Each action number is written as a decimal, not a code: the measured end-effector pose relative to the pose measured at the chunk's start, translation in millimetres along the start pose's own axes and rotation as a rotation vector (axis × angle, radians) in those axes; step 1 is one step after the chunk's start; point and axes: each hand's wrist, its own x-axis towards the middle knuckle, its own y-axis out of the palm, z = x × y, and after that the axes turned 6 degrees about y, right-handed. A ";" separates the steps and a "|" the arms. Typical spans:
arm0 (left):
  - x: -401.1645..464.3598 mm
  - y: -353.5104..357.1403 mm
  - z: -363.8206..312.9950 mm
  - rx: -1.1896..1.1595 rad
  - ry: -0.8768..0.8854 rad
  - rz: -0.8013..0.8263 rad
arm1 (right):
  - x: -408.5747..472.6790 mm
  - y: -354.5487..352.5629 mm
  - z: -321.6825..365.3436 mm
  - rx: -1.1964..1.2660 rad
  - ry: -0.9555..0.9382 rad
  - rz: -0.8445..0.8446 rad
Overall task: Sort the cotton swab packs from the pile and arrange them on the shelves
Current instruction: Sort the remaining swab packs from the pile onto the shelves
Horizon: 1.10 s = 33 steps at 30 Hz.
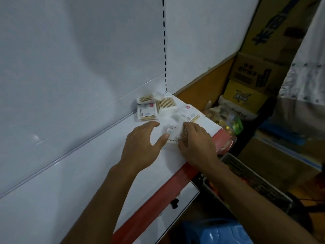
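Note:
Several cotton swab packs lie on the white shelf (88, 173) near its far right corner. Three packs (147, 111) sit together against the back panel, and another pack (190, 115) lies by the shelf's front edge, blurred. My right hand (195, 143) grips a pack (171, 135) on the shelf, its fingers curled over the pack's right side. My left hand (142, 140) hovers just left of it with fingers spread, the thumb touching the pack's lower left corner.
A red price strip (158, 196) runs along the shelf's front edge. A grey plastic basket (246, 176) sits below on the right. Cardboard boxes (255, 73) are stacked behind. A blue object (219, 233) lies on the floor.

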 end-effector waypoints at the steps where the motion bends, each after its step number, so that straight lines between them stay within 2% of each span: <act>1: -0.3 -0.3 1.5 -0.023 -0.008 -0.006 | -1.0 -1.8 3.7 0.060 -0.005 -0.022; 4: 1.5 -3.1 5.1 -0.109 -0.049 -0.028 | -3.3 -11.9 19.9 0.462 0.032 -0.026; 9: -5.2 -11.5 15.9 -0.194 -0.065 0.023 | 1.3 -19.9 52.5 1.103 0.307 0.247; 11: -10.3 -16.7 21.4 -0.295 -0.091 0.055 | 2.7 -15.1 63.9 1.282 0.386 0.315; 13: -14.5 -21.2 26.9 -0.398 -0.112 0.065 | 2.9 -10.0 73.5 1.340 0.399 0.354; 16: -18.1 -26.6 35.4 -0.467 -0.128 0.043 | 1.8 -3.4 81.6 1.183 0.304 0.343; 19: -16.6 -31.1 41.2 -0.504 -0.145 -0.023 | 3.8 -2.8 77.5 0.924 0.159 0.185; 22: -10.4 -34.1 44.0 -0.603 -0.187 -0.163 | 12.9 1.6 55.0 0.346 0.059 0.046; 24: -6.0 -34.9 45.2 -0.659 -0.215 -0.236 | 15.2 5.1 40.5 0.124 0.050 0.077; 29: -0.7 -29.4 41.9 -0.736 -0.233 -0.278 | 7.4 8.9 22.8 0.025 0.006 0.276; 33: -2.0 -24.3 41.4 -0.762 -0.234 -0.256 | 6.5 14.1 19.2 0.126 -0.002 0.220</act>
